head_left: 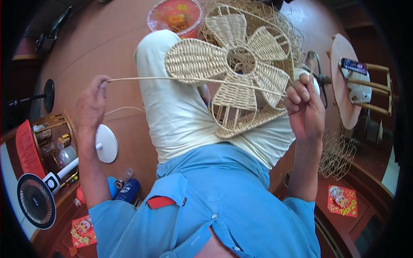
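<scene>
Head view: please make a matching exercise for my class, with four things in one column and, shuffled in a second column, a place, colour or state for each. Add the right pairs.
Things:
1. strand
2. woven piece
3. phone
4. tub

Places, colours, states:
A. red, at the top of the view
B. stretched between the left hand and the right hand
C. screen lit, at the right of the view
D. flower-shaped, over the legs

Right pairs: 1-B, 2-D, 3-C, 4-A

Blue short-sleeved shirt (249,202), chest pocket (168,190); red piece (160,202), dark tag (184,201) at pocket; pale buttons (214,217) right of it; cream trousers (159,116) beyond.
</scene>
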`<control>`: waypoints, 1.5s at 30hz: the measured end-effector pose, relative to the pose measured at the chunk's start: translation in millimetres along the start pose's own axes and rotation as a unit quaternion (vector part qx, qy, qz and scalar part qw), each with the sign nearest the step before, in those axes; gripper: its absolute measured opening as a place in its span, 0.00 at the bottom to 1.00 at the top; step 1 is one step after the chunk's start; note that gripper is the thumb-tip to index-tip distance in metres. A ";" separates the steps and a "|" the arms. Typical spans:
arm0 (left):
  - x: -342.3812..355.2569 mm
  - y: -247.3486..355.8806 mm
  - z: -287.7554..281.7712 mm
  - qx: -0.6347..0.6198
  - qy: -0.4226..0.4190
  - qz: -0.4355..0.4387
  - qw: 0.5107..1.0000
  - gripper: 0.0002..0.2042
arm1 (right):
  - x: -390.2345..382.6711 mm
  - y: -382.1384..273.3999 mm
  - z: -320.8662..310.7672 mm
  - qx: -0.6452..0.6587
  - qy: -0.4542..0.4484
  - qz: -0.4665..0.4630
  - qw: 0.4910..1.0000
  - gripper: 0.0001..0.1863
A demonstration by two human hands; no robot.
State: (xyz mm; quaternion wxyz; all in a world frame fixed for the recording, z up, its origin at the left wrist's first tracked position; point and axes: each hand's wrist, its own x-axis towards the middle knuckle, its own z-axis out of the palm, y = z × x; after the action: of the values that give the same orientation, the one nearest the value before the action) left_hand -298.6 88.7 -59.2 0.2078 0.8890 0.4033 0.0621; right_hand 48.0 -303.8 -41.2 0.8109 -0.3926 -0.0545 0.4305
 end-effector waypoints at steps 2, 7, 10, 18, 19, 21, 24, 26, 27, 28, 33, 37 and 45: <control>6.4 -38.9 0.0 -0.008 0.010 0.014 1.000 0.10 | -7.6 1.4 -11.3 0.021 -0.002 0.001 1.000 0.13; 31.6 -121.3 -10.9 0.340 0.036 0.075 0.937 0.08 | -20.4 11.8 -18.6 0.035 0.031 -0.014 0.999 0.14; 45.4 -100.5 -26.9 0.440 -0.076 -0.060 0.893 0.10 | -25.3 15.2 -8.2 0.000 0.021 -0.051 0.998 0.16; -70.9 180.8 55.5 -0.299 -0.233 0.243 0.893 0.27 | -35.5 83.1 45.5 -0.021 -0.085 0.035 0.996 0.18; -80.6 197.9 64.4 -0.378 -0.278 0.192 0.862 0.28 | -35.7 83.8 45.7 -0.013 -0.088 0.028 0.996 0.18; -85.6 206.3 73.4 -0.458 -0.328 0.101 0.820 0.25 | -34.1 83.3 41.3 -0.020 -0.103 0.036 0.994 0.17; -85.4 183.3 78.0 -0.406 -0.262 0.116 0.868 0.16 | -38.7 72.4 23.5 -0.066 -0.045 -0.016 0.997 0.17; -83.6 157.5 79.1 -0.377 -0.284 0.052 0.880 0.15 | -43.1 63.1 7.8 -0.101 0.018 -0.056 0.993 0.16; -84.1 146.7 81.1 -0.324 -0.331 -0.029 0.886 0.14 | -46.2 59.8 0.8 -0.102 0.017 -0.056 0.993 0.16; -86.3 139.8 86.0 -0.335 -0.323 -0.009 0.885 0.14 | -49.6 57.4 -5.2 -0.167 0.029 -0.064 0.983 0.16; -92.6 138.6 106.9 -0.361 -0.432 -0.129 0.816 0.13 | -67.0 61.7 -14.5 -0.385 0.042 -0.103 0.916 0.15; -91.5 158.8 125.6 -0.382 -0.449 -0.109 0.800 0.12 | -72.7 66.6 -7.6 -0.473 0.054 -0.103 0.873 0.13; -98.0 157.0 162.3 -0.567 -0.402 -0.144 0.704 0.10 | -72.5 75.5 10.6 -0.584 0.027 -0.136 0.800 0.09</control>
State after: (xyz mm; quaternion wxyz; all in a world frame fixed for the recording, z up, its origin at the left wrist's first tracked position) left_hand -210.4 -128.3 -134.8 0.8217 0.4753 0.2928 -0.1152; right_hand -51.2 -327.0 -67.4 0.4792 -0.7917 -0.3270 0.1914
